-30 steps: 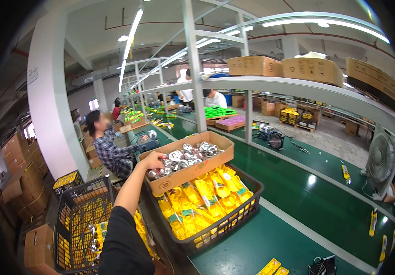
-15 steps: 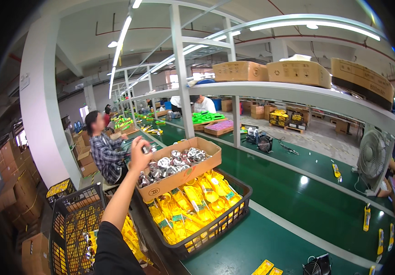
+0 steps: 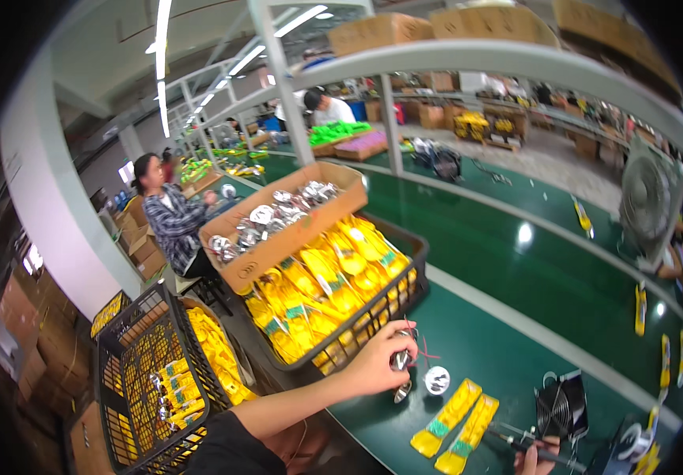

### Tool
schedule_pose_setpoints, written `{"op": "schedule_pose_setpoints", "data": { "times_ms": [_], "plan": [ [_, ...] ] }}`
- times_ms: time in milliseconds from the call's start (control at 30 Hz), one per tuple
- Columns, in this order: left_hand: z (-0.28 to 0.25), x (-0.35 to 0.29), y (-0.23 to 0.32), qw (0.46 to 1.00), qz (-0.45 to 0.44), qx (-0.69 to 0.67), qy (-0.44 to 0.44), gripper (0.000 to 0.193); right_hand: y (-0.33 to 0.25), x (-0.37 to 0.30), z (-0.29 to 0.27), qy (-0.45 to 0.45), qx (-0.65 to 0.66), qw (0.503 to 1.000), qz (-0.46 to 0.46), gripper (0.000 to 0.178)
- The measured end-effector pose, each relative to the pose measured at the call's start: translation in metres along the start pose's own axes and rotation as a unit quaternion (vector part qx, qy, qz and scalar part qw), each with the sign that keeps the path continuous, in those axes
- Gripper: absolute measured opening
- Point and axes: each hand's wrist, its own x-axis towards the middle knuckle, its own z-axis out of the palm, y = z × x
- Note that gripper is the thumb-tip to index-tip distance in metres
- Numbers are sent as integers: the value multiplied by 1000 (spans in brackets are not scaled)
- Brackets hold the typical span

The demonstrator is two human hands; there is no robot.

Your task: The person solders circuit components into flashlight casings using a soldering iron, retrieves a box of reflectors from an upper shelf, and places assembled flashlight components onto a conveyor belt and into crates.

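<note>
My left hand [image 3: 381,358] is closed around shiny silver reflector cups [image 3: 401,389] with thin red wires, above the green bench beside the black crate. Another reflector cup [image 3: 436,381] is just right of the fingers; whether it lies on the bench or hangs by its wire, I cannot tell. Two yellow plastic casings [image 3: 456,423] with green parts lie side by side between my hands. At the lower edge my right hand [image 3: 538,457] grips a thin dark tool like a soldering iron, its tip toward the casings.
A cardboard box [image 3: 294,229] of reflector cups rests on a black crate [image 3: 373,317] full of yellow casings. Another crate [image 3: 112,396] stands lower left. A small black fan [image 3: 561,405] is beyond my right hand. A person [image 3: 173,214] sits at far left.
My left hand has come from the cardboard box down to the bench, carrying reflector cups. My right hand and its tool have come into view. The view has shifted down.
</note>
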Motion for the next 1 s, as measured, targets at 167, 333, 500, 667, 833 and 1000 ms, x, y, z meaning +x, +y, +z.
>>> {"op": "schedule_pose_setpoints", "data": {
  "times_ms": [167,333,500,667,833,1000],
  "plan": [
    [17,9,-62,994,-17,66,-91,30,5,-3,2,42,13,998,49,22],
    [13,-7,-44,982,-28,189,-2,39,3,-3,-1,50,-16,998,20,22],
    [14,-38,-17,969,-74,170,161,31,0,-6,-3,58,-7,998,11,23],
    [27,-36,-28,984,-1,179,29,15,-3,-9,-2,44,5,999,32,24],
    [37,-25,-36,972,21,219,-84,12,-3,-8,-3,30,6,999,17,24],
    [43,-27,-44,979,56,185,-69,8,-7,-4,1,35,20,999,4,26]
  ]
}}
